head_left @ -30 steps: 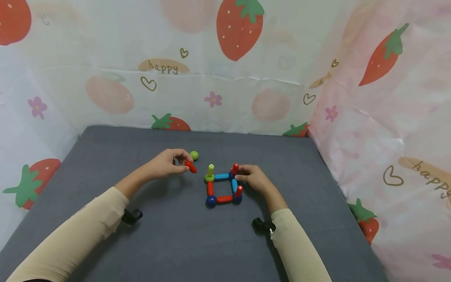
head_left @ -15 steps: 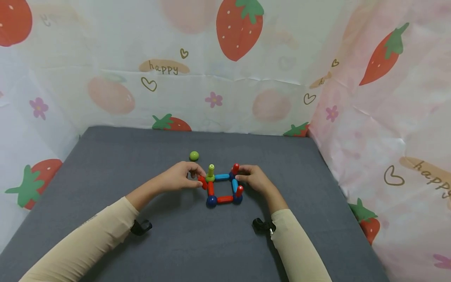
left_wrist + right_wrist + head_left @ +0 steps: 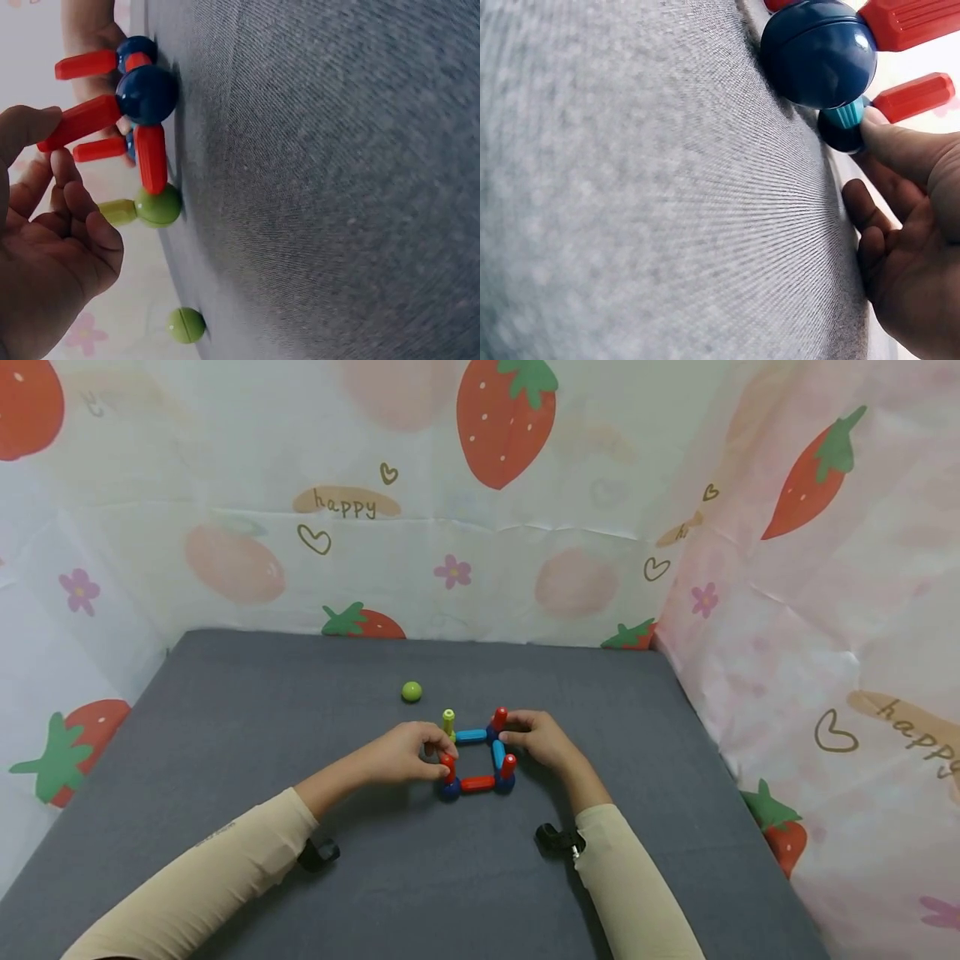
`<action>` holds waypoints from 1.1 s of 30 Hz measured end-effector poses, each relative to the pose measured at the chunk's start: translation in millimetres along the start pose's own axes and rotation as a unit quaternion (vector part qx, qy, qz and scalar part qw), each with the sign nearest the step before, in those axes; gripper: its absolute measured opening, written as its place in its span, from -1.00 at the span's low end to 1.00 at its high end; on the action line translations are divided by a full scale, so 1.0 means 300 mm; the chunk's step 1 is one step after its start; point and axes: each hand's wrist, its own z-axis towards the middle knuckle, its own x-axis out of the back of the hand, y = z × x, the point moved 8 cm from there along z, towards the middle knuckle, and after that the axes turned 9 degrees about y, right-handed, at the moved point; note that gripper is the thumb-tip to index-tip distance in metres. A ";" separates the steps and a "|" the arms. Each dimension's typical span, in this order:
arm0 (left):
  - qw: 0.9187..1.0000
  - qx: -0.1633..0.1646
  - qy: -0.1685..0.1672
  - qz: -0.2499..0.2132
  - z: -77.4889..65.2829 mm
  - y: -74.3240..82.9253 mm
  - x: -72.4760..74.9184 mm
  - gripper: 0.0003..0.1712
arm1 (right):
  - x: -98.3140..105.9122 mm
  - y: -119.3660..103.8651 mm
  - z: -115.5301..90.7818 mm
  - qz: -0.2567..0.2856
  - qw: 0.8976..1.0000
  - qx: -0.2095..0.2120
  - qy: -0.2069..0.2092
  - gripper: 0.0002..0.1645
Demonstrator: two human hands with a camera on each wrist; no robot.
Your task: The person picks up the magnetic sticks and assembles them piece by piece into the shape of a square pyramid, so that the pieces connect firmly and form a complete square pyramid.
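A square of toy building rods and balls lies on the table in the head view, with blue rods [image 3: 471, 736] and red rods [image 3: 477, 784] as its visible sides. My left hand [image 3: 405, 753] pinches a red rod [image 3: 82, 122] between thumb and fingertips. The rod's lower end meets the near-left blue ball [image 3: 148, 94]. Thumb and fingers of my right hand [image 3: 546, 739] hold the far-right blue ball [image 3: 840, 132], from which another red rod [image 3: 913, 97] stands up. One more upright red rod [image 3: 507, 766] tops the near-right ball. A yellow-green rod [image 3: 448, 720] rises at the far-left corner, its green ball [image 3: 159, 205] partly behind my left hand.
A loose green ball [image 3: 412, 692] lies behind the square, to its left. Dark grey cloth [image 3: 420, 885] covers the table. Strawberry-printed curtains [image 3: 480, 560] hang along the back and sides.
My left hand has moved right and toward the near side, bringing the red rod from beside the loose green ball to the near-left blue ball. The right hand stays put.
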 end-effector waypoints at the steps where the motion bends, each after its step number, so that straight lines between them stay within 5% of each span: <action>1: 1.000 0.000 0.000 -0.001 0.001 -0.002 -0.004 -0.77 | 0.000 -0.001 0.001 -0.001 1.000 0.001 0.001 -0.60; 14: 0.999 0.020 -0.001 -0.043 -0.029 -0.037 -0.027 -0.68 | -0.017 -0.019 0.001 -0.016 1.000 0.010 0.003 -0.61; 33: 0.992 0.069 0.033 -0.104 -0.114 -0.110 0.035 -0.76 | -0.090 -0.088 -0.017 -0.095 0.995 0.024 0.030 -0.57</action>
